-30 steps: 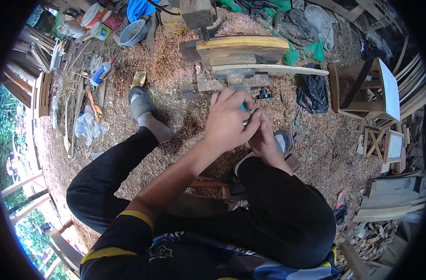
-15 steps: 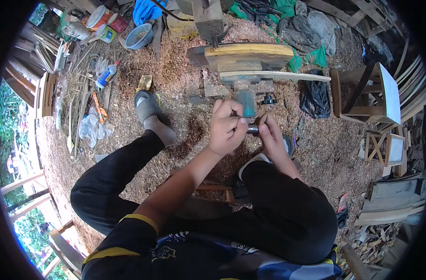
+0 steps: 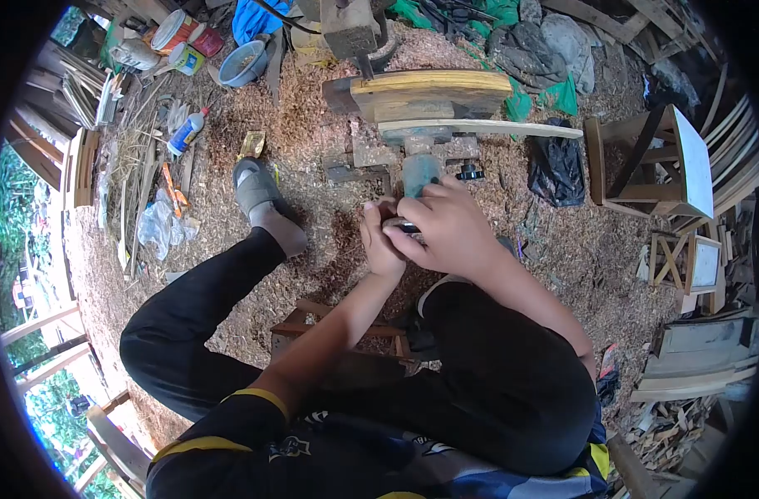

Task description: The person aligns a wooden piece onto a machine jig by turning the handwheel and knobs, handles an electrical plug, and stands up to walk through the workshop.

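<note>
At centre frame, below a teal vise part (image 3: 421, 171), the right hand's (image 3: 453, 229) grip pinches a small metallic piece (image 3: 404, 224), probably light, stiff, slightly slippery and best held thumb-to-finger; whether the left hand's (image 3: 383, 243) grip is closed I cannot tell.

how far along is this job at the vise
Setup looks done: the pale wooden strip sits at the vise, apparently clamped. In progress: the right hand pinches a small metal piece, the left hand close against it. Probably left: working the strip, since no tool touches it. Whether its edge is finished, I can't tell.
</note>
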A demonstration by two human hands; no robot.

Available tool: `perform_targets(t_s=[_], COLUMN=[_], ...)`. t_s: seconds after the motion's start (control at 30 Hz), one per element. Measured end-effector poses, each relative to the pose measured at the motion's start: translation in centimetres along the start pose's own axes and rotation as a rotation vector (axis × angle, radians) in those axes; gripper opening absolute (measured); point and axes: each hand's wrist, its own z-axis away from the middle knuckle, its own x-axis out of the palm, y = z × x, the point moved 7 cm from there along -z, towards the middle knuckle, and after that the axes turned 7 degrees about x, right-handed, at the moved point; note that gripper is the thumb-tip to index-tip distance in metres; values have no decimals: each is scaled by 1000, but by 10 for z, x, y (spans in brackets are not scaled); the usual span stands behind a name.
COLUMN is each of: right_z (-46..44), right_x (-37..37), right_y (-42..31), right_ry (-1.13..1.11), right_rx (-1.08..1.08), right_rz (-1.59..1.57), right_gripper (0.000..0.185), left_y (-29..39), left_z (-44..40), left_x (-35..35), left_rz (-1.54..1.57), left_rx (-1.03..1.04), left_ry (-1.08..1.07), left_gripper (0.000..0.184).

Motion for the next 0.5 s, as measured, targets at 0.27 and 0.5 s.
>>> perform_targets(t_s=[0.27,0.5], right_z=[5,33], right_x=[6,15], right_y=[8,45], right_ry=[208,398], right_rx=[-73,67], right_rz=[-68,-362], right_gripper=[35,32], left_y=[5,69], left_z=[-5,-15], left_x=[10,28], left_rz=[223,-392], left_rx=[-4,346], left_ry=[216,-149], left_gripper=[64,59])
